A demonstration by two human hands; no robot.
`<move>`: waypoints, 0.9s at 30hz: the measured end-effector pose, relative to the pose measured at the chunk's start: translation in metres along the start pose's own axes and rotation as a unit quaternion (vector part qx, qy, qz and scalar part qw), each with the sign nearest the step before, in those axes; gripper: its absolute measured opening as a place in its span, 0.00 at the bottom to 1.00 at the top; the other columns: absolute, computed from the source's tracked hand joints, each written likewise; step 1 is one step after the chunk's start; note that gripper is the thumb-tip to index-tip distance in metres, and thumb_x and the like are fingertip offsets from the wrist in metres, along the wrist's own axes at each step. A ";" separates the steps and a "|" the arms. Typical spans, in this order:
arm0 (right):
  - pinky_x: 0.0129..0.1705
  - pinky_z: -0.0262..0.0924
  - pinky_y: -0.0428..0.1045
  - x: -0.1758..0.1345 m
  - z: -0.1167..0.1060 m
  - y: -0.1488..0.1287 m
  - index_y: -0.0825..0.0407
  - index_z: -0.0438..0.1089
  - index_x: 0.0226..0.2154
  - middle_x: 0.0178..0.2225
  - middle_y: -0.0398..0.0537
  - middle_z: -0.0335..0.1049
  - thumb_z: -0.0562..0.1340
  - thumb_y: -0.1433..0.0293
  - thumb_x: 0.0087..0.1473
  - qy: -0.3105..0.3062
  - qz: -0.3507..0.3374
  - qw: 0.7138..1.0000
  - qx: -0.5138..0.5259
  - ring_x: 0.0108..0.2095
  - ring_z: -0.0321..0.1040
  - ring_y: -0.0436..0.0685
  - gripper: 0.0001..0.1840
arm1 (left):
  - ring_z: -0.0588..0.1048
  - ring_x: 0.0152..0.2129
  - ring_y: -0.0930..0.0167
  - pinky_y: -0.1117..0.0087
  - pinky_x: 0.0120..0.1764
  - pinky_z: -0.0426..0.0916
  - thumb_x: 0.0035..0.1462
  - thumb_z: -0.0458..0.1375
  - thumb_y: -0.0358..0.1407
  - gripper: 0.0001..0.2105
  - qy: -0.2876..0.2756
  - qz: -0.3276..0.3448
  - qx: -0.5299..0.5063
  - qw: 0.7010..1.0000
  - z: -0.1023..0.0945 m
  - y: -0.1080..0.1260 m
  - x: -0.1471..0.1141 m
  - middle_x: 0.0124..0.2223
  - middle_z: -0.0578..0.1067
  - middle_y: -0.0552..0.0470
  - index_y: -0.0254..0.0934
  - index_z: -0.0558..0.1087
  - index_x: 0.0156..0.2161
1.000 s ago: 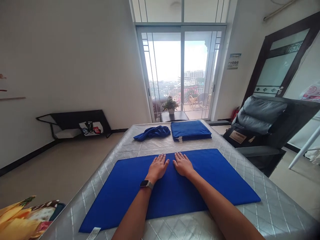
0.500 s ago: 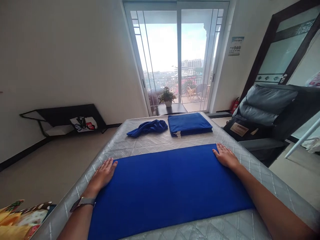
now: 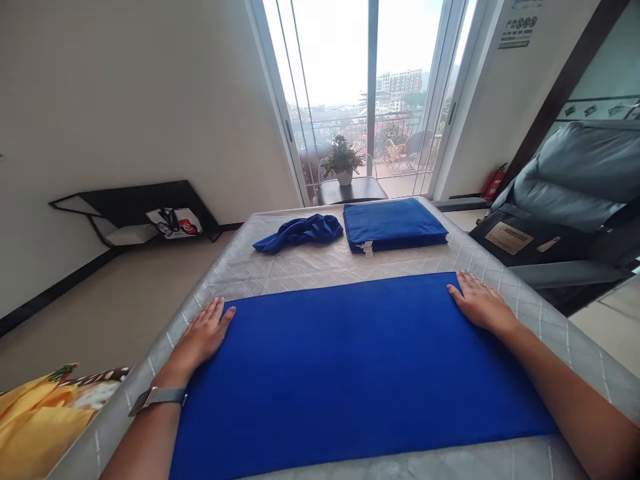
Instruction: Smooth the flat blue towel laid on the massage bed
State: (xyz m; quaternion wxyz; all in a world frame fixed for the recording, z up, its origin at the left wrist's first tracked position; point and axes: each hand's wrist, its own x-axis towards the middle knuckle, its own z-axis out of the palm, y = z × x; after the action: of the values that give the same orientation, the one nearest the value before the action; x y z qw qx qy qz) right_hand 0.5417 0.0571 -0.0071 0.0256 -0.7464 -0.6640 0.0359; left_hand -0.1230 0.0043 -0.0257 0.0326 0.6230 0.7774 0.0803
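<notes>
A blue cloth (image 3: 345, 367) lies flat and smooth across the quilted surface in front of me. My left hand (image 3: 206, 331) rests open on its far left corner, fingers stretched forward and thumb apart. On the far right corner lies my right hand (image 3: 481, 303), also flat and open. Beyond the cloth, a crumpled blue cloth (image 3: 303, 232) sits left of a neat stack of folded blue cloths (image 3: 395, 225), which has a white tag at its near edge.
The cloths lie on a grey quilted mattress (image 3: 295, 270). To the right stands a dark leather armchair (image 3: 580, 180) with a bag on it. A potted plant (image 3: 344, 160) stands on a chair by the glass door. Yellow patterned fabric (image 3: 45, 420) is at lower left.
The view has tilted down and come slightly closer, so the cloth looks larger and the far things sit higher. Both hands stay flat on the same corners of the cloth.
</notes>
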 end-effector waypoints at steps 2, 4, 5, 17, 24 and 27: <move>0.71 0.38 0.61 0.000 0.000 -0.001 0.61 0.41 0.71 0.73 0.53 0.38 0.36 0.52 0.66 -0.003 -0.001 1.000 -0.002 0.71 0.37 0.61 0.41 | 0.48 0.70 0.59 0.55 0.68 0.43 0.65 0.33 0.52 0.38 -0.005 -0.007 0.000 1.000 -0.002 0.004 -0.002 0.73 0.50 0.37 0.24 0.49 0.70; 0.70 0.39 0.61 -0.001 -0.001 -0.002 0.62 0.42 0.71 0.73 0.54 0.39 0.37 0.52 0.66 -0.002 -0.003 1.000 -0.003 0.71 0.38 0.61 0.41 | 0.49 0.70 0.59 0.55 0.68 0.44 0.66 0.34 0.53 0.38 -0.001 -0.003 -0.003 1.000 -0.005 0.009 -0.004 0.72 0.51 0.36 0.24 0.51 0.70; 0.70 0.40 0.61 -0.002 -0.003 -0.003 0.62 0.43 0.71 0.72 0.55 0.40 0.37 0.53 0.66 0.001 -0.002 1.000 -0.005 0.71 0.39 0.62 0.41 | 0.50 0.69 0.59 0.55 0.68 0.45 0.66 0.35 0.53 0.38 0.004 0.000 -0.006 1.000 -0.008 0.011 -0.005 0.72 0.52 0.36 0.25 0.52 0.69; 0.69 0.44 0.57 -0.048 -0.043 -0.102 0.61 0.54 0.68 0.68 0.58 0.53 0.39 0.62 0.68 0.135 -0.187 0.966 0.117 0.70 0.45 0.59 0.34 | 0.69 0.60 0.60 0.57 0.62 0.63 0.65 0.42 0.47 0.28 0.101 0.080 -0.398 0.908 -0.054 0.146 -0.036 0.62 0.72 0.43 0.33 0.69 0.61; 0.71 0.35 0.56 -0.074 -0.046 -0.223 0.63 0.48 0.69 0.72 0.57 0.42 0.41 0.62 0.68 0.069 -0.259 0.955 0.123 0.72 0.36 0.59 0.34 | 0.69 0.60 0.67 0.61 0.58 0.67 0.70 0.24 0.40 0.31 -0.003 0.179 -0.454 0.873 -0.040 0.281 -0.035 0.65 0.68 0.43 0.36 0.58 0.68; 0.70 0.37 0.58 -0.070 -0.029 -0.244 0.62 0.46 0.70 0.71 0.58 0.42 0.45 0.64 0.66 0.016 -0.266 0.959 0.100 0.71 0.37 0.61 0.34 | 0.65 0.63 0.64 0.55 0.62 0.61 0.72 0.31 0.40 0.28 0.048 0.210 -0.315 0.924 -0.016 0.306 -0.036 0.64 0.69 0.40 0.35 0.63 0.65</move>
State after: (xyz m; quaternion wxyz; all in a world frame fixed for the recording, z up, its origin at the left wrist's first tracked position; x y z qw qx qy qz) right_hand 0.2950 0.0168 0.0440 0.1188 -0.5373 -0.8309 0.0820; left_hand 0.1779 0.0322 0.0392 0.1724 0.7248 0.5640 0.3563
